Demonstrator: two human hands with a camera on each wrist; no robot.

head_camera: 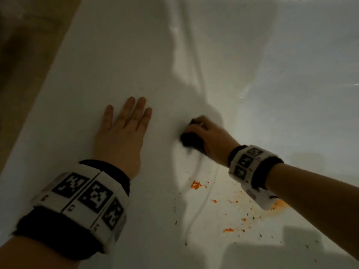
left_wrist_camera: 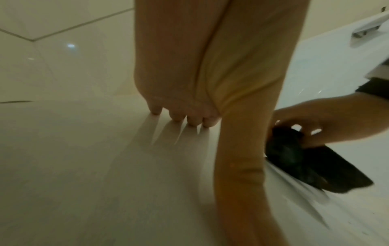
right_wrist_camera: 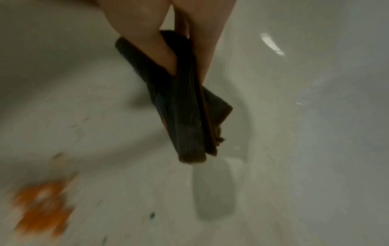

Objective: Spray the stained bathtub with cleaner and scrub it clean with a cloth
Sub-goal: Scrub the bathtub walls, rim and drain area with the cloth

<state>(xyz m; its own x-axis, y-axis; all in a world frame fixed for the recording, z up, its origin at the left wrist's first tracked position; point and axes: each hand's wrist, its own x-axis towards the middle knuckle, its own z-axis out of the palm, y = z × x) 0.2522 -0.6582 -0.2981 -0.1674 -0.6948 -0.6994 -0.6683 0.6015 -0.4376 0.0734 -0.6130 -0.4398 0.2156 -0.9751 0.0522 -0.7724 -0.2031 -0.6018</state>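
The white bathtub (head_camera: 272,94) fills the head view. Orange stains (head_camera: 195,185) and dark specks spatter its floor near my right wrist; a smeared orange stain (right_wrist_camera: 40,206) also shows in the right wrist view. My right hand (head_camera: 206,133) grips a folded dark cloth (head_camera: 191,141) and presses it against the tub's inner wall. The cloth (right_wrist_camera: 185,108) is pinched between thumb and fingers, and the cloth (left_wrist_camera: 305,158) is blurred beside my left thumb. My left hand (head_camera: 124,121) lies flat, fingers straight, on the broad tub rim (head_camera: 97,65), holding nothing. No spray bottle is in view.
Beige floor tiles (head_camera: 23,45) run along the tub's outer edge at the left. A chrome fitting (left_wrist_camera: 366,31) sits at the tub's far end in the left wrist view. A pale streak of liquid (head_camera: 206,200) runs down the tub floor.
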